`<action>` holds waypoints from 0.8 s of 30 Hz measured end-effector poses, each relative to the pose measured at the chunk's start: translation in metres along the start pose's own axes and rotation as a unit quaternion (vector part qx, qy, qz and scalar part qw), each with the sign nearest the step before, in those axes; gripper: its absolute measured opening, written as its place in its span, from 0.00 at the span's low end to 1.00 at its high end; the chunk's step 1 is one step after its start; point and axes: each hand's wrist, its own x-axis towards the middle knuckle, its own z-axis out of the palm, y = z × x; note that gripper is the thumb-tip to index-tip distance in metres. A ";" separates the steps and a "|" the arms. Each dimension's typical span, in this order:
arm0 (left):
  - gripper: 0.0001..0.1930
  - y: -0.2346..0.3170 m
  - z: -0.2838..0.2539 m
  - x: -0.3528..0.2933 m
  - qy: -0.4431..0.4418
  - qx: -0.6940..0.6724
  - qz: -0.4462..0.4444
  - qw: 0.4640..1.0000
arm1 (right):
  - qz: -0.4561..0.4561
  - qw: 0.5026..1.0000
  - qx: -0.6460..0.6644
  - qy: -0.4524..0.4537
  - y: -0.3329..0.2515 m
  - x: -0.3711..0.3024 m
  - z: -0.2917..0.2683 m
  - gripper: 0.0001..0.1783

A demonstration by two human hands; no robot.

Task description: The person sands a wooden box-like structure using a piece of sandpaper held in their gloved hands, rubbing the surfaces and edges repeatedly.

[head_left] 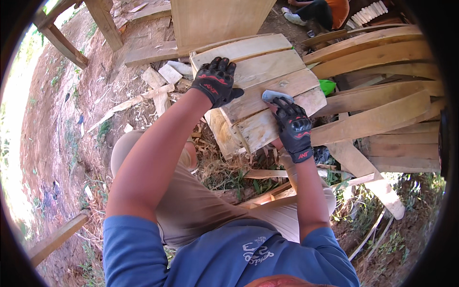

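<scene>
In front of me is a wooden box [267, 69] made of pale planks, with gaps between the boards and dark stains near its close corner. My left hand [215, 82], in a black glove with red marks, lies on its top boards at the left, fingers stretched and thumb apart. A matching glove covers my right hand [292, 125], whose fingers press a folded blue-grey sheet [276, 95], perhaps sandpaper, against the planks on the right. The palm side of that hand is hidden.
Long curved boards [377, 91] are stacked at the right. A plywood panel [217, 21] stands behind the box. Wood offcuts [160, 79] and shavings litter the dirt at the left. Another person [318, 12] sits at the far right. Something bright green [327, 86] lies beside the box.
</scene>
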 end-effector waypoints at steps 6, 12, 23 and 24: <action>0.38 -0.002 0.046 0.021 0.167 -0.072 0.027 0.983 | -0.030 0.998 0.063 -0.007 -0.049 -0.023 -0.019 0.30; 0.33 0.008 0.048 0.024 0.229 -0.080 0.016 0.970 | 0.007 0.998 0.064 0.018 -0.066 -0.014 -0.018 0.27; 0.33 0.003 0.039 0.029 0.191 -0.099 0.006 0.977 | 0.013 0.987 0.159 -0.030 -0.083 -0.010 -0.036 0.30; 0.33 0.003 0.042 0.029 0.195 -0.092 0.004 0.977 | 0.023 0.982 0.181 -0.049 -0.084 -0.011 -0.045 0.30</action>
